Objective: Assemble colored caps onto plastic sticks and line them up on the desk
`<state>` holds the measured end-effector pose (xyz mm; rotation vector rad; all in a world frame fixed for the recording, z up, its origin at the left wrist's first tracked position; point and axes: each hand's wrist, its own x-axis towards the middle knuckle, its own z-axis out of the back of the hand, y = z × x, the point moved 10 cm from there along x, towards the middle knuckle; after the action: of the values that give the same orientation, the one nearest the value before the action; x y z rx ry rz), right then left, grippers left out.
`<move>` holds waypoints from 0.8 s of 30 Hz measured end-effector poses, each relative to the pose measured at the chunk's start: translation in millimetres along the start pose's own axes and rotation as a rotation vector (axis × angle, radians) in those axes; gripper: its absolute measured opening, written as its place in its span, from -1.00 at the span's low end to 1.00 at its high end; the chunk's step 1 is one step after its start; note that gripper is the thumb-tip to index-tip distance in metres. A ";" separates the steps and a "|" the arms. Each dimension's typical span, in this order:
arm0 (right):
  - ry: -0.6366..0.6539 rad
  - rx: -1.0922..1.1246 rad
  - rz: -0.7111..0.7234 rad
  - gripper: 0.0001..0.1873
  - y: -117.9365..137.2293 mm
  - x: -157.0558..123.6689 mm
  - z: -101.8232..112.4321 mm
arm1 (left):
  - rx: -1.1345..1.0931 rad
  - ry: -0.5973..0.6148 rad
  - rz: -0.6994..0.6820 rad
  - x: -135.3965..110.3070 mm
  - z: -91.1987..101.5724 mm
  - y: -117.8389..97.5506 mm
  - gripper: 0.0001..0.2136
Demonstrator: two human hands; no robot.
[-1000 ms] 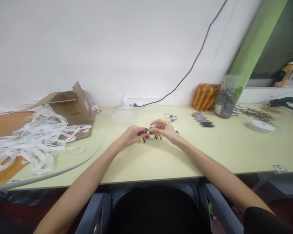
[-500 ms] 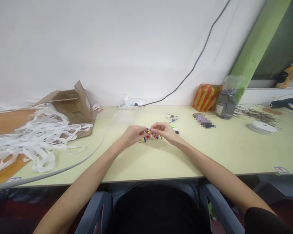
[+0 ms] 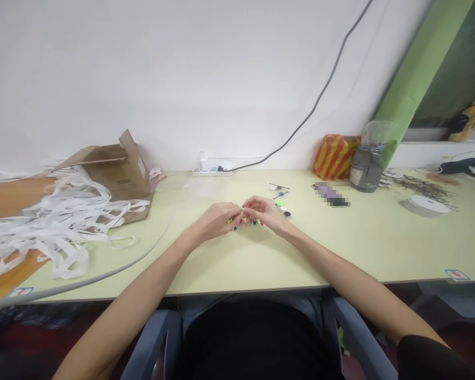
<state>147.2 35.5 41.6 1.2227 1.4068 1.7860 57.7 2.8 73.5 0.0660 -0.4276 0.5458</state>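
My left hand (image 3: 220, 219) and my right hand (image 3: 264, 213) meet above the middle of the table, fingertips pinched together. Between them shows a small bright green piece (image 3: 243, 209), too small to name. Small multicoloured pieces (image 3: 257, 222) lie under and between the hands, partly covered by the fingers. Just beyond my right hand are a green disc (image 3: 279, 203), a white disc (image 3: 283, 208) and a black disc (image 3: 287, 214). Farther back lies a thin blue piece (image 3: 281, 195) near a thin dark stick (image 3: 280, 186).
On the left, white strips (image 3: 75, 221) heap beside a cardboard box (image 3: 119, 174). A power strip (image 3: 211, 171) sits by the wall. To the right are a phone (image 3: 330, 195), a striped bag (image 3: 332, 158), a grey container (image 3: 366, 169) and a white reel (image 3: 426, 206). A grey cable (image 3: 103, 275) crosses the left front.
Both hands stay in nearly the same place, with the fingers shifted. A bright green piece now shows between the fingertips, and the left fingers cover more of the coloured pieces.
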 end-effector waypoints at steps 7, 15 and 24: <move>-0.005 0.062 -0.015 -0.53 -2.8 -0.4 -1.8 | -0.056 0.050 0.067 -0.2 -5.6 6.7 -0.76; -0.176 0.098 -0.005 -0.47 -3.9 1.1 24.2 | 0.100 0.105 0.373 -22.6 10.7 81.6 -0.73; -0.151 0.012 -0.005 -0.67 -6.9 3.3 27.9 | 0.041 0.420 0.718 -80.6 -14.5 165.0 -0.76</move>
<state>170.0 52.8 37.2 1.3297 1.3353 1.6470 -84.0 106.9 18.7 -0.1700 -0.0121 1.2471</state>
